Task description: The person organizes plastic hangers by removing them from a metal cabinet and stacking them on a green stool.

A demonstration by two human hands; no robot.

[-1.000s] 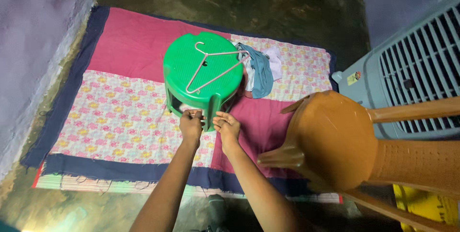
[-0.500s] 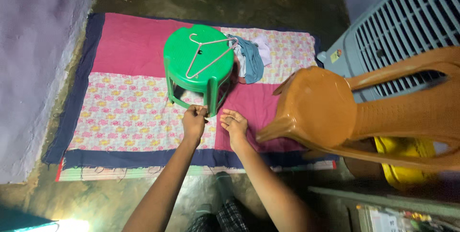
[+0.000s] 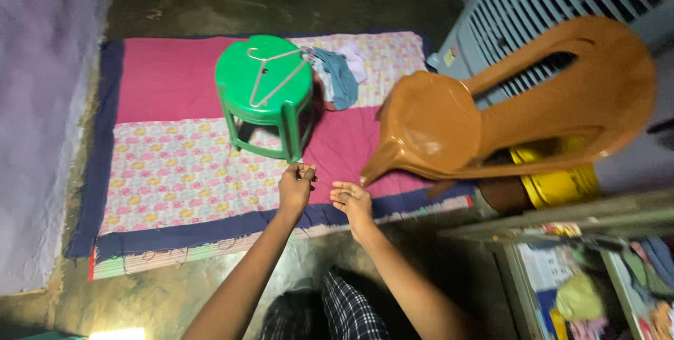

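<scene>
Both hands have drawn back from the green stool (image 3: 265, 87), now just clear of its near leg. Left hand (image 3: 295, 187) is pinched shut (contents too small to tell); right hand (image 3: 352, 201) lies loosely spread, palm up, above the patchwork mat (image 3: 175, 171). 1 pink hanger (image 3: 270, 73) stays on the stool's seat.

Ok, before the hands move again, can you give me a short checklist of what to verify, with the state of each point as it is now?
1. Left hand pinched shut: ok, but what it pinches, cannot tell.
2. Right hand free, palm up, fingers curled loosely: ok.
3. Hands apart from the green stool: ok.
4. Hanger lying flat on the stool top: ok.
5. Brown chair standing level: not ok, it is tilted close to the right hand.
6. Clothes behind the stool on the patterned mat: ok.
</scene>
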